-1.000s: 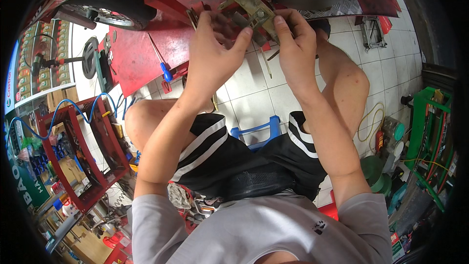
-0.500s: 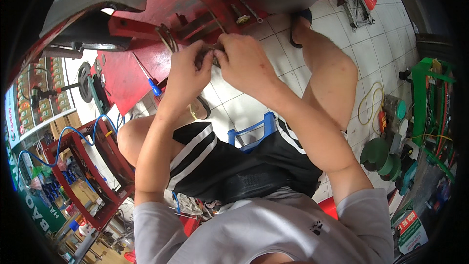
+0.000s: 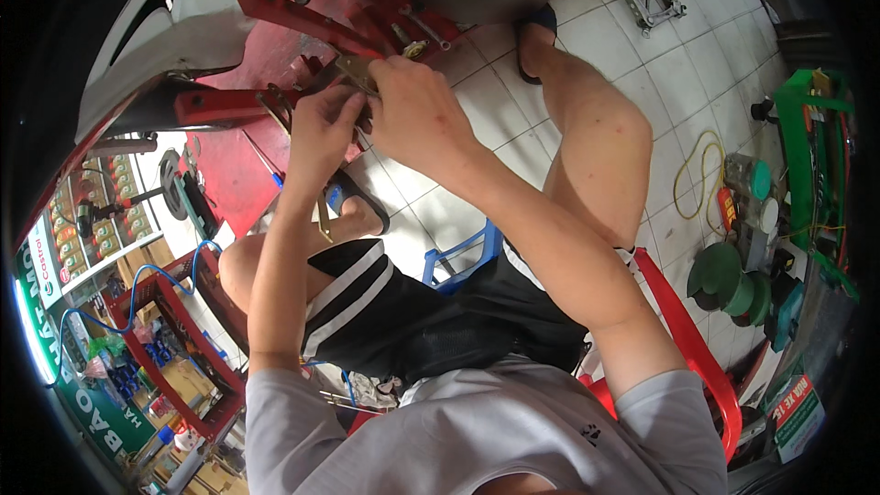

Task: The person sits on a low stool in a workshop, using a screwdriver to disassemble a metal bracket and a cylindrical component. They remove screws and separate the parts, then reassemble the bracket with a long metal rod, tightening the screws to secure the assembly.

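Note:
My left hand (image 3: 319, 128) and my right hand (image 3: 420, 115) meet above the front edge of a red metal platform, both with fingers closed. A flat, dull brass-coloured metal part (image 3: 356, 73) sticks out past my right fingers. Between the fingertips, most of what they pinch is hidden. Curved metal prongs (image 3: 273, 105) show just beyond my left hand. Below my left wrist hangs a thin brass-coloured strip (image 3: 324, 220); whether it joins the held part, I cannot tell.
Red beams (image 3: 302, 23) and a white vehicle panel (image 3: 197, 23) stand ahead. A wrench (image 3: 426, 27) and a screwdriver (image 3: 266, 160) lie on the red platform (image 3: 225, 179). A blue stool frame (image 3: 467, 257) is between my legs. Green containers (image 3: 724, 277) stand at right.
My hands have shifted left and a little apart, and the flat brass-coloured part now shows beyond my right fingers. My view has turned, bringing more red beams and a red frame at lower right into sight.

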### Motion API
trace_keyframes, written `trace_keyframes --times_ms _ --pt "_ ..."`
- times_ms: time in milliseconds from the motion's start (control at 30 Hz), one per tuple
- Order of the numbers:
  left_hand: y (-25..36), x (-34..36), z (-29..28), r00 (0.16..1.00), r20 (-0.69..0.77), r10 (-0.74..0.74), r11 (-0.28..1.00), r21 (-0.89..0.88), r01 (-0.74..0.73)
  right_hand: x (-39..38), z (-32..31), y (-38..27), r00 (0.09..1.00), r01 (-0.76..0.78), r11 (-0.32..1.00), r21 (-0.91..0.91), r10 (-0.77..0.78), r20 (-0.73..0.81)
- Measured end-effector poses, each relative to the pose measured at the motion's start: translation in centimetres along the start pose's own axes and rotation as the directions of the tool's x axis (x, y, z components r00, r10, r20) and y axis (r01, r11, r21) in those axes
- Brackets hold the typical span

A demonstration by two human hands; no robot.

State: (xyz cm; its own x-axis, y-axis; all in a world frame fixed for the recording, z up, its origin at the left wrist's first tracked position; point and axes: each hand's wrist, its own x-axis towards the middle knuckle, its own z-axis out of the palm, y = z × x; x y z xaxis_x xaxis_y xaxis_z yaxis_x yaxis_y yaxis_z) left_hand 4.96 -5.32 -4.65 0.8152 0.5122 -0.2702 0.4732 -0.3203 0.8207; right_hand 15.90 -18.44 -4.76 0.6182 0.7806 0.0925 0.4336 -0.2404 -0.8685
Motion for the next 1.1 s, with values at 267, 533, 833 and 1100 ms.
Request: trace_keyframes --times_ms 267,533,833,1100 --pt "0.1 -0.1 -1.5 0.980 0.126 -0.157 0.858 -0.474 0.198 0.0 -0.2 -0.1 0.990 0.136 0.988 0.067 -0.134 -0.032" --pt "-0.7 -1.5 -2.0 0.996 -0.077 -0.038 0.967 -0.254 0.017 0.0 1.8 -0.4 0.972 0.236 0.966 0.105 -0.234 -0.027" --pt "-0.1 -3.4 -4.1 0.870 -0.232 0.436 0.883 0.299 -0.363 0.3 2.6 -0.9 0.986 -0.027 0.941 0.339 -0.030 0.162" --pt "0.5 -5.9 -8.2 0.579 -0.467 0.668 0.742 0.365 -0.562 1.0 1.5 -3.0 0.960 -0.039 0.882 0.469 -0.096 0.262"
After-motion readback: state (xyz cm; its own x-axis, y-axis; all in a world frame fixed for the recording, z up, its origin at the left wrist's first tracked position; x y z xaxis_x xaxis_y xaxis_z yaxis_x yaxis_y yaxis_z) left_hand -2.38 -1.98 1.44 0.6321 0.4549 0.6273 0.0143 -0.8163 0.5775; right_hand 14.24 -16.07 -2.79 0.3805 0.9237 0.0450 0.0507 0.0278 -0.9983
